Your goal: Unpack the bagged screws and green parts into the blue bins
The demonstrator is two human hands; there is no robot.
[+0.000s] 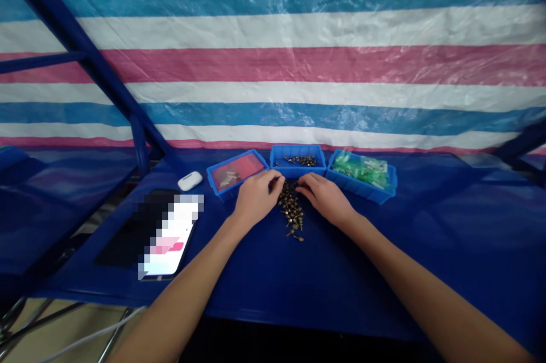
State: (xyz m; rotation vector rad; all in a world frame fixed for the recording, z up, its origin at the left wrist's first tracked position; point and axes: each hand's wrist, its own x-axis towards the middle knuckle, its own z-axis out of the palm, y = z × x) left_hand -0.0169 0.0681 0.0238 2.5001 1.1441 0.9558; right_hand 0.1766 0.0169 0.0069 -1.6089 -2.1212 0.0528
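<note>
A loose pile of small bronze-coloured, screw-like pieces (290, 209) with round heads and thin shanks lies on the blue table. At the left of the pile's far end is my left hand (257, 195), its fingers curled and thumb and fingertips drawn together. My right hand (326, 197) is opposite, fingers bent into a pinch just beside the pieces. Anything between either hand's fingertips is too small to make out. Behind the pile, a blue bin (297, 171) holds more bronze-coloured pieces (305, 161).
The left blue bin (219, 195) has a reddish bottom and a few small pieces. Green plastic packets (358, 168) fill the right bin (375, 195). On the left lie a white earphone case (190, 181) and a lit phone (170, 249). A striped tarp (298, 64) hangs behind.
</note>
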